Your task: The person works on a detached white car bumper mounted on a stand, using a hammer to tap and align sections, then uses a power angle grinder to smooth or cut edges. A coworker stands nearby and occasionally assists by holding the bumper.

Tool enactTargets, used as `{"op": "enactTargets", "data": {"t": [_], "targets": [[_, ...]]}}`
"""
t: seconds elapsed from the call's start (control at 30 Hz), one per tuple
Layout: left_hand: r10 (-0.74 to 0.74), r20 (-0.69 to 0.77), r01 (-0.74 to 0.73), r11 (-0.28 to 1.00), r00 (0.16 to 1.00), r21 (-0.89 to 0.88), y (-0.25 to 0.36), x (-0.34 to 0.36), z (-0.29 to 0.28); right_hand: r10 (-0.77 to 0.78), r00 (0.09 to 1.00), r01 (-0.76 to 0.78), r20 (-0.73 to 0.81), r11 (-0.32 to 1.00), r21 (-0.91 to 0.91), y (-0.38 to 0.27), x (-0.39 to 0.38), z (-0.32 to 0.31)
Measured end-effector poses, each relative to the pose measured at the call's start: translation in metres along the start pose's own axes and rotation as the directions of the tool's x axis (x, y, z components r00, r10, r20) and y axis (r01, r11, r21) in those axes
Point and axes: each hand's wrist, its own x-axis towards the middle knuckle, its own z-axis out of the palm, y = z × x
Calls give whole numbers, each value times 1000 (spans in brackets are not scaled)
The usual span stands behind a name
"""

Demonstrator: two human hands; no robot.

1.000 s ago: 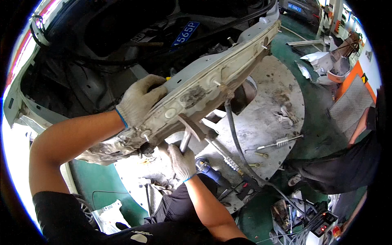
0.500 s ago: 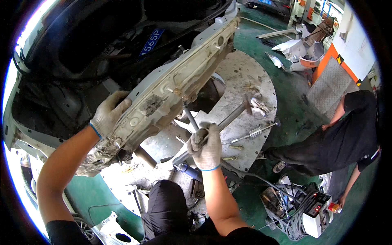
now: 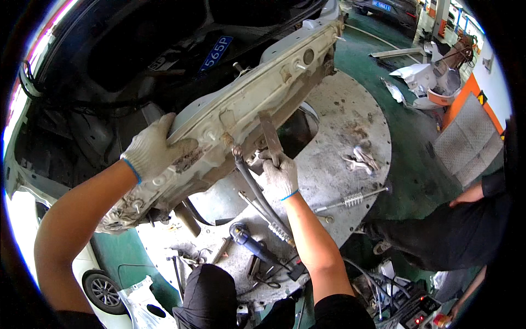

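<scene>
Your left hand [image 3: 150, 149], gloved, lies flat with fingers spread on one grey car panel [image 3: 241, 118], held tilted above one round metal plate [image 3: 350, 137]. Your right hand [image 3: 281, 172], also gloved, grips one flat metal bar [image 3: 269, 131] set against the panel's lower edge.

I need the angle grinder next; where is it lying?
In the head view, the angle grinder lies low and centre on the grey round floor plate, just left of the person's right forearm.
</scene>
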Motion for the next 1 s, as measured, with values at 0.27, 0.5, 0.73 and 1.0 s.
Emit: {"op": "enactTargets", "data": {"t": [0.27,0.5,0.73,1.0], "targets": [[-61,57,64,997,996,-53,12,-1,-5,-144,989,145,-31,989,20,25,36,24],[-80,80,87,992,994,-88,11,7,0,-401,916,400,22,907,-131,50,50,30],[-53,72,56,997,996,-48,6,5,3,-216,975,221,-51,956,192,36,47,32],[-49,51,54,994,997,-97,1,7,3,-159,984,176,-75,900,398,27,49,34]]}}
